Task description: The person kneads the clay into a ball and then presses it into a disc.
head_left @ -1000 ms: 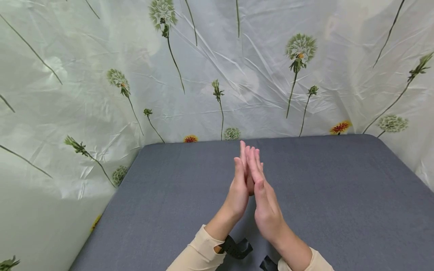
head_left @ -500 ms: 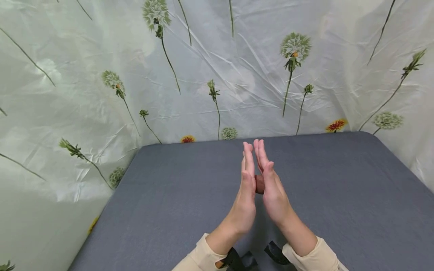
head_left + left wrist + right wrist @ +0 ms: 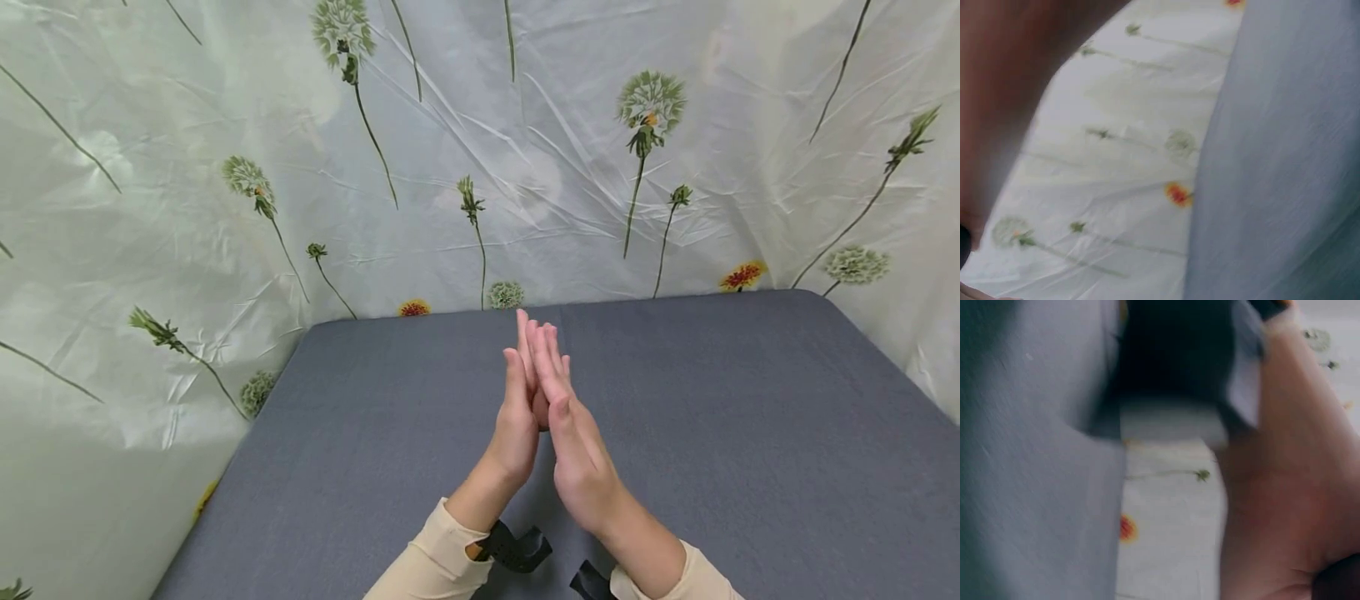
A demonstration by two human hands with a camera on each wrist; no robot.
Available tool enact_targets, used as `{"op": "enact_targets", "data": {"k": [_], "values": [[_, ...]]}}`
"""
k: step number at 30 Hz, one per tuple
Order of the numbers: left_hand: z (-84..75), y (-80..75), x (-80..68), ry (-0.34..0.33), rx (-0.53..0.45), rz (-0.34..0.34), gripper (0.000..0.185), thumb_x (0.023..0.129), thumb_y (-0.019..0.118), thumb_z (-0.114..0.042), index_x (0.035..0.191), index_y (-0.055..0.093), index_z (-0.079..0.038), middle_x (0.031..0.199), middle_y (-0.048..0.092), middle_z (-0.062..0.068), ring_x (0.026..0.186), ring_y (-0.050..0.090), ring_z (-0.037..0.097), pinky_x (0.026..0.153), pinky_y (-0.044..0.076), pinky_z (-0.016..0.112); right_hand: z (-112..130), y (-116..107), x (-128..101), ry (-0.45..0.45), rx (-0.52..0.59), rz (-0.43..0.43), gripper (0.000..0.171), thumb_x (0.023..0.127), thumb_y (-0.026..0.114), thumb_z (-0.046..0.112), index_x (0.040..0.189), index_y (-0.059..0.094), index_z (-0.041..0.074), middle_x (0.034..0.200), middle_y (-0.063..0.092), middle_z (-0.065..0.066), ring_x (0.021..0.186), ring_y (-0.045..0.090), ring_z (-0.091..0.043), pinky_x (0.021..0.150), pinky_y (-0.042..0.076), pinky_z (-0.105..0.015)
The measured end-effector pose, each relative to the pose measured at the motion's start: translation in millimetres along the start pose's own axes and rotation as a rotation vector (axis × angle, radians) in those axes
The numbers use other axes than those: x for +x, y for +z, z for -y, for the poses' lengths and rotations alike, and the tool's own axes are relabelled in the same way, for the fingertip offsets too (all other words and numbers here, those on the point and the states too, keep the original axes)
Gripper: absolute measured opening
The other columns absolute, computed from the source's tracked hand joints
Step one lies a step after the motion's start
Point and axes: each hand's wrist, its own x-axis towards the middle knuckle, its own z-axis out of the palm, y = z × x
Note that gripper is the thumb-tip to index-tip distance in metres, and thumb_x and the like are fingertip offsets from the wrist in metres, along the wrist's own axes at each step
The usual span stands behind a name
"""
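Note:
Both hands are raised above the grey surface in the head view, palms facing each other. Between the palms sits a small brown lump, mostly hidden; only its lower end shows, and its kind cannot be made out. My left hand presses against it from the left with fingers straight and pointing up and away. From the right, my right hand presses flat, its fingers also straight and overlapping the left ones. In the right wrist view a dark rounded piece shows at the lower right corner, beside the blurred palm.
A grey padded surface lies below the hands. Behind and to the left hangs a pale sheet printed with dandelions. Black straps hang at the left wrist and right wrist.
The hands rub past each other: half a second ago they stood farther right with more of the brown lump showing. Now the left hand is drawn back left and the right leans over it.

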Motion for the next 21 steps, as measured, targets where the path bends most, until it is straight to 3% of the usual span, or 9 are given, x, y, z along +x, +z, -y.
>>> {"op": "enact_targets", "data": {"k": [4,8,11,14,18,21], "values": [[5.7,11.7,-3.1,0.002,0.026,0.064,0.081,0.107,0.002,-0.076,0.171,-0.015,-0.031,0.181,-0.005,-0.016,0.169,0.008,0.014,0.136,0.005,0.055,-1.7,-14.4,6.1,-0.023,0.022,-0.033,0.061,0.119,0.006,0.034,0.171,0.015,0.003,0.181,0.014,-0.008,0.17,0.0,-0.02,0.133,-0.002,-0.02],[2.3,22.1,-9.2,0.025,0.101,0.095,0.077,0.108,-0.003,-0.071,0.17,-0.019,-0.029,0.181,-0.01,-0.013,0.169,-0.001,0.017,0.135,-0.001,0.06,-7.4,-27.4,10.2,0.077,0.1,-0.043,0.065,0.118,0.007,0.045,0.173,0.007,0.01,0.182,0.01,-0.002,0.169,0.002,-0.02,0.128,0.019,-0.013],[-5.5,25.6,-15.0,0.084,0.245,0.072,0.077,0.108,-0.006,-0.069,0.171,-0.018,-0.027,0.18,-0.015,-0.009,0.168,-0.015,0.018,0.132,-0.006,0.065,-13.6,-30.6,11.2,0.166,0.165,-0.043,0.067,0.117,0.007,0.051,0.174,0.001,0.017,0.182,0.008,0.004,0.169,0.004,-0.021,0.122,0.028,-0.01],[-16.2,20.8,-16.0,0.174,0.335,0.008,0.081,0.106,-0.005,-0.074,0.172,-0.016,-0.027,0.18,-0.016,-0.009,0.168,-0.017,0.019,0.131,-0.007,0.067,-19.7,-22.4,8.2,0.183,0.191,-0.008,0.067,0.117,0.003,0.048,0.173,-0.001,0.012,0.182,0.006,-0.002,0.168,0.003,-0.019,0.126,0.019,-0.01],[-26.7,3.9,-8.0,0.183,0.248,-0.072,0.088,0.1,0.002,-0.085,0.171,-0.016,-0.036,0.181,-0.006,-0.01,0.169,-0.007,0.02,0.131,0.003,0.067,-20.2,-1.9,-1.2,0.134,0.167,0.064,0.06,0.118,0.001,0.035,0.173,-0.002,0.009,0.182,0.005,-0.008,0.168,0.004,-0.011,0.128,0.012,-0.011],[-26.1,-7.8,-1.6,0.107,0.159,-0.116,0.09,0.097,0.007,-0.09,0.17,-0.015,-0.042,0.181,0.002,-0.011,0.169,0.004,0.024,0.132,0.013,0.064,-13.6,9.1,-7.1,0.087,0.122,0.084,0.057,0.119,0.004,0.027,0.173,0.002,0.01,0.183,0.004,-0.007,0.168,0.0,-0.01,0.129,0.006,-0.012]]}}
